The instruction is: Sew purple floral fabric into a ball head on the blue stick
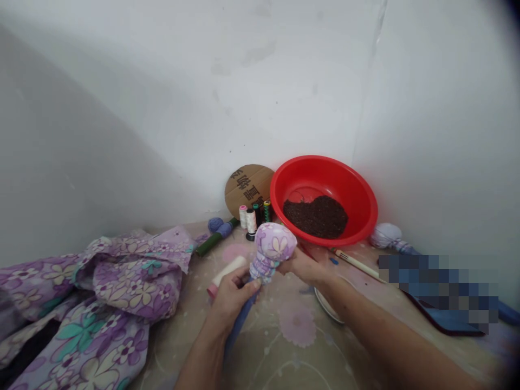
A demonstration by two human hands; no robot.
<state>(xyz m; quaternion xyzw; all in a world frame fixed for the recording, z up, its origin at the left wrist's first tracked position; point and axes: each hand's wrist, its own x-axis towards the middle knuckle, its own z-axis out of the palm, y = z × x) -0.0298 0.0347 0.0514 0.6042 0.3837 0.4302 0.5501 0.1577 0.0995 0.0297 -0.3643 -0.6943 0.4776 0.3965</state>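
Note:
A stick with a round head covered in purple floral cloth (274, 241) is held up in front of me. Thread or cord binds the cloth at its neck, and the handle below is blue. My left hand (238, 295) is closed around the handle just under the neck, thumb on top. My right hand (303, 265) is closed against the right side of the head; its fingertips are partly hidden behind the cloth. Near my left hand lies a white roll with a pink end (227, 275). Thread spools (251, 221) stand beyond the head.
A red basin (365, 208) holds dark grains (317, 216); cardboard (247, 187) leans on the wall. Floral fabric (134, 287) is heaped left, near a green-and-blue rod (217, 238). At right are a white-headed stick (385, 235), a pale rod (359, 264) and a partly hidden round rim (327, 306).

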